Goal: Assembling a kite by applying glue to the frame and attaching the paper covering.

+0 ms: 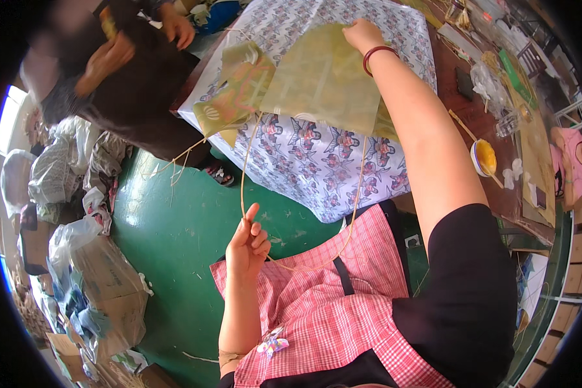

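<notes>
A thin pale strip (244, 174), looking like split bamboo, bends in a wide loop over my lap. My left hand (247, 244) pinches it at its left side, in front of my apron. Both ends of the loop run up to a translucent olive-green sheet (323, 84) with faint pale markings. At the sheet's far edge, my right hand (362, 35) is closed on it with the arm stretched out; my fingertips are partly hidden. A second olive piece with reddish and pale patterns (239, 87) lies left of the sheet, thin strips trailing from it.
A patterned white cloth (323, 174) covers the table. To the right stand a bowl of yellow paste (485, 157) with a stick, and plastic bags (488, 81). Another person's hands (110, 61) are at upper left. Bagged boxes (103, 284) stand on the green floor (174, 239).
</notes>
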A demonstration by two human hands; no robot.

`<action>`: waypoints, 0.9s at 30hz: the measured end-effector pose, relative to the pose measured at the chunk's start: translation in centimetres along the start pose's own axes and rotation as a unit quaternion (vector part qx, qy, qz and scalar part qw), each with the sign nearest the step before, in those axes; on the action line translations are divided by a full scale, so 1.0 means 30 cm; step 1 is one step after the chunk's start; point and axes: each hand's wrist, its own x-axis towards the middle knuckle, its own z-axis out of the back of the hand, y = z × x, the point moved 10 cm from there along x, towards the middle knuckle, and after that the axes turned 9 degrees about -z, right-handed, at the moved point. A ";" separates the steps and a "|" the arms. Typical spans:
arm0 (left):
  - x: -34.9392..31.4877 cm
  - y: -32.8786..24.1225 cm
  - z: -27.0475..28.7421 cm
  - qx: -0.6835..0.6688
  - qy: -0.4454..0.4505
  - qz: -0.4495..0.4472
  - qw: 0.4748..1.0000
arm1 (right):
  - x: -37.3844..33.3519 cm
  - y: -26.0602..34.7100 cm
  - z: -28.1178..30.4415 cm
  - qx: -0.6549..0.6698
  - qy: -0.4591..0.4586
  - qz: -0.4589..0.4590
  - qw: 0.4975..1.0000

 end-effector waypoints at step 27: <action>-0.126 0.128 0.070 -0.118 -0.034 0.021 0.992 | -0.516 -0.237 -0.170 -0.223 0.111 0.185 0.951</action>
